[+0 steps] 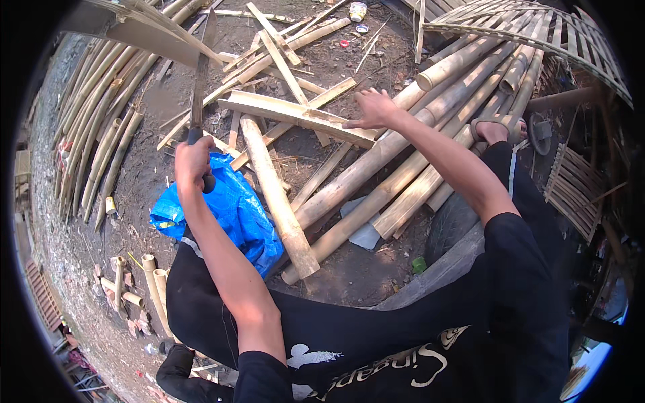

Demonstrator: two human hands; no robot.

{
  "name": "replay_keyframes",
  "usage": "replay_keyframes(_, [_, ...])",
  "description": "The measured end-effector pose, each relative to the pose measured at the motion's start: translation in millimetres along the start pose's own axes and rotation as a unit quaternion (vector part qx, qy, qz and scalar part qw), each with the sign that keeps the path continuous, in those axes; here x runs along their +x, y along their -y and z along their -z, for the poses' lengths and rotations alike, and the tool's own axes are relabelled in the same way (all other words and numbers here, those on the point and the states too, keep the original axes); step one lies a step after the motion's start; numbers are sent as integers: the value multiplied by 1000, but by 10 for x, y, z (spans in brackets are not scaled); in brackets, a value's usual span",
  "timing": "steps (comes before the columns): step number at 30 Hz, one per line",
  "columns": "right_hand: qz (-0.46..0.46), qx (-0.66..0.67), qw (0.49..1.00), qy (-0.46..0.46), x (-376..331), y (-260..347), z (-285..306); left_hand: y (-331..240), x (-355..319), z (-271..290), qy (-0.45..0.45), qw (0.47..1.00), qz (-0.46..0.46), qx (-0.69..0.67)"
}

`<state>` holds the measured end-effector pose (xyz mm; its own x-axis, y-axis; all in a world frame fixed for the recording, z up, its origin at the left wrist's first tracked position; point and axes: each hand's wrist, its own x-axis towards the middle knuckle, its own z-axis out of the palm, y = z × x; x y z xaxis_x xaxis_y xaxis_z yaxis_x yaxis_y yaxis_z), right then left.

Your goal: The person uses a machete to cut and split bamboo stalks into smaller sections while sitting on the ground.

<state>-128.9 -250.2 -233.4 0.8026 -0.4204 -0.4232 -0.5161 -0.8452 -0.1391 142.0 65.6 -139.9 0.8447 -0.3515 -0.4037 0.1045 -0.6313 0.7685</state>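
While the left hand [193,163] clenches a long dark machete [199,80] raised upright, the right hand [373,109] presses flat-fingered on the pale split bamboo slat [295,115] lying across the poles — best keep fingers clear of the cut line.

Near top centre, on the dirt beyond the bamboo: 1 small round container [358,11], whitish with a yellow band, label too small to tell. Just beside it, 1 pale round lid [362,29]. No signs, no screens.
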Motion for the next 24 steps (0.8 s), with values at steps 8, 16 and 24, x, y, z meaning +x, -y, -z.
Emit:
replay_keyframes(8, [-57, 186, 980, -47, -222, 422, -420, -140, -197, -35, -28, 991, 20, 126])
replay_keyframes(16, [-222, 295, 918, -144, -3025, 18, 182, -163, -290, -599, 0, 984, -65, 165])
replay_keyframes(24, [-204, 327, 902, -194, -2669, 1180, -577, -113, -455, -791, 48, 986, -63, 150])
